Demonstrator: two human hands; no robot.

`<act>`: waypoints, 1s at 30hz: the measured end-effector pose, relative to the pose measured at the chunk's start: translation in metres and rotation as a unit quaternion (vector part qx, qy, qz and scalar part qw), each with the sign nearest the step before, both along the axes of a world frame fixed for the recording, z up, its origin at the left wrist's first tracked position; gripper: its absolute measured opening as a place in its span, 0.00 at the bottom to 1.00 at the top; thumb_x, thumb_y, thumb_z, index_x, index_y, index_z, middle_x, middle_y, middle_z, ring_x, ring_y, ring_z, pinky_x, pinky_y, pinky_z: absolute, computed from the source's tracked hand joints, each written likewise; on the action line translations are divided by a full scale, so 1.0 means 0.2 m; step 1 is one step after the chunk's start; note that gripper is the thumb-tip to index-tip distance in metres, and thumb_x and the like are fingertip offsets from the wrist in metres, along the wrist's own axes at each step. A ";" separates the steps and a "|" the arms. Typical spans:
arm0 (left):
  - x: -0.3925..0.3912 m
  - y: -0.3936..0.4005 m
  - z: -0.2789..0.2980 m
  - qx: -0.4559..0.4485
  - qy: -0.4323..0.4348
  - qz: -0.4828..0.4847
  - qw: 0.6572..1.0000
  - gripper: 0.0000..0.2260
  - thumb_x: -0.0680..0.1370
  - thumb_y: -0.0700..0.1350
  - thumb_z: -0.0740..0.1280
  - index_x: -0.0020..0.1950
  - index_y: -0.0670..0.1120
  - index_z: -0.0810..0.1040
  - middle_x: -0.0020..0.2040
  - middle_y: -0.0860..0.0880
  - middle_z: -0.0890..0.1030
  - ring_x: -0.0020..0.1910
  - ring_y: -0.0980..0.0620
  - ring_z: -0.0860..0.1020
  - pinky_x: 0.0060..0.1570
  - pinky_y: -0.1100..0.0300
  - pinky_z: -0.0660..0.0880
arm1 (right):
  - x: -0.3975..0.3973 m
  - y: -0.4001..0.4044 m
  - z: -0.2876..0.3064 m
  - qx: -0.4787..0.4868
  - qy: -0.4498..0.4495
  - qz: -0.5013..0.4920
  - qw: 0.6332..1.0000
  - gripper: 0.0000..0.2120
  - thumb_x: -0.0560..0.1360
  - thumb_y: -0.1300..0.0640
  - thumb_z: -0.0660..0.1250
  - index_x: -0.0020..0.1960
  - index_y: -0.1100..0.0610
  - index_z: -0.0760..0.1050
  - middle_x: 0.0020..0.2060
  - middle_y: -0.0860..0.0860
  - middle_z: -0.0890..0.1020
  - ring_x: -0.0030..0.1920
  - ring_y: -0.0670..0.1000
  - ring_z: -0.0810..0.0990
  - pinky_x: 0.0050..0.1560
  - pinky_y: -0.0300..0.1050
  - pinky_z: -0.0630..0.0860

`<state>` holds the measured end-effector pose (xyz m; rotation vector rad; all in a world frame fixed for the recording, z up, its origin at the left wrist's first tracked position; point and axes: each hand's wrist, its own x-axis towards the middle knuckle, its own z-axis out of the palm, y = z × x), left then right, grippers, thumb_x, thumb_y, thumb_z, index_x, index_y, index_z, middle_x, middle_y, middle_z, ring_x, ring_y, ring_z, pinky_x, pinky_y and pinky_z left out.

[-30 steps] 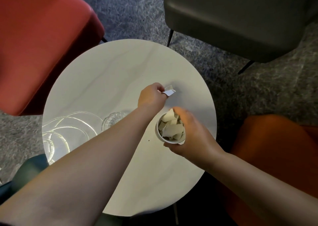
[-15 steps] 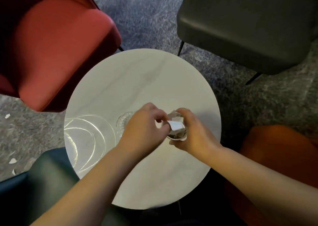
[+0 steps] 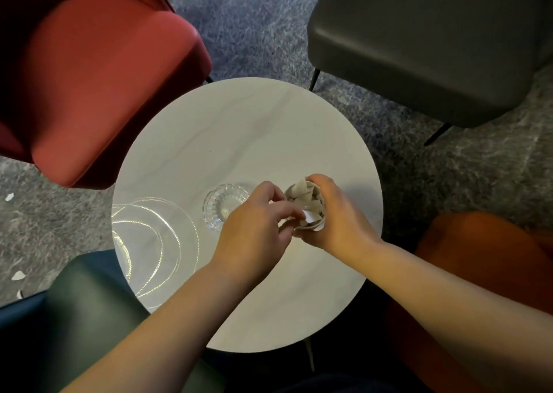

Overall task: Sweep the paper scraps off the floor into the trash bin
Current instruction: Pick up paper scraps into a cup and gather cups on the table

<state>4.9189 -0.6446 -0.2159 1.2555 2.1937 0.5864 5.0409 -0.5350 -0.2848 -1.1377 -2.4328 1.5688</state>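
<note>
A small white cup [image 3: 317, 228] full of paper scraps [image 3: 302, 190] stands on the round white table [image 3: 245, 129]. My right hand [image 3: 338, 216] grips the cup around its right side. My left hand [image 3: 257, 228] is at the cup's left rim with its fingers curled, pinching a white paper scrap [image 3: 311, 214] over the opening. A few more scraps [image 3: 18, 275] lie on the grey carpet at the far left. No trash bin is in view.
A glass ashtray [image 3: 224, 205] sits just left of my hands, and a clear glass plate [image 3: 149, 243] lies at the table's left edge. A red chair [image 3: 98, 72], a dark grey chair [image 3: 425, 42], an orange seat [image 3: 484, 273] and a dark green seat [image 3: 89, 312] ring the table.
My left hand picked a scrap off the table beyond the cup and brought it back over the cup's mouth. My right hand kept hold of the cup. The view shifted.
</note>
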 end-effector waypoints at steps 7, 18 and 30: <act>0.00 -0.02 -0.06 0.024 -0.071 0.061 0.995 0.10 0.75 0.38 0.71 0.48 0.54 0.83 0.45 0.56 0.72 0.37 0.62 0.72 0.36 0.71 0.67 | 0.03 -0.02 -0.03 -0.021 0.001 -0.004 1.000 0.47 0.60 0.49 0.81 0.68 0.41 0.55 0.57 0.40 0.74 0.55 0.44 0.77 0.54 0.41 0.76; 0.03 -0.10 -0.20 -0.094 -0.242 0.221 0.940 0.22 0.79 0.33 0.55 0.62 0.56 0.73 0.58 0.58 0.77 0.51 0.66 0.77 0.52 0.59 0.78 | 0.03 -0.07 -0.16 -0.038 0.025 -0.017 0.999 0.37 0.52 0.45 0.78 0.53 0.28 0.63 0.49 0.31 0.77 0.48 0.38 0.79 0.47 0.49 0.80; 0.16 -0.17 -0.01 -0.026 -0.245 0.260 0.934 0.28 0.75 0.31 0.54 0.53 0.67 0.73 0.51 0.68 0.76 0.44 0.66 0.80 0.37 0.71 0.75 | 0.09 -0.04 0.09 -0.019 0.071 0.027 0.997 0.38 0.53 0.45 0.78 0.57 0.30 0.64 0.52 0.33 0.77 0.52 0.37 0.78 0.48 0.41 0.78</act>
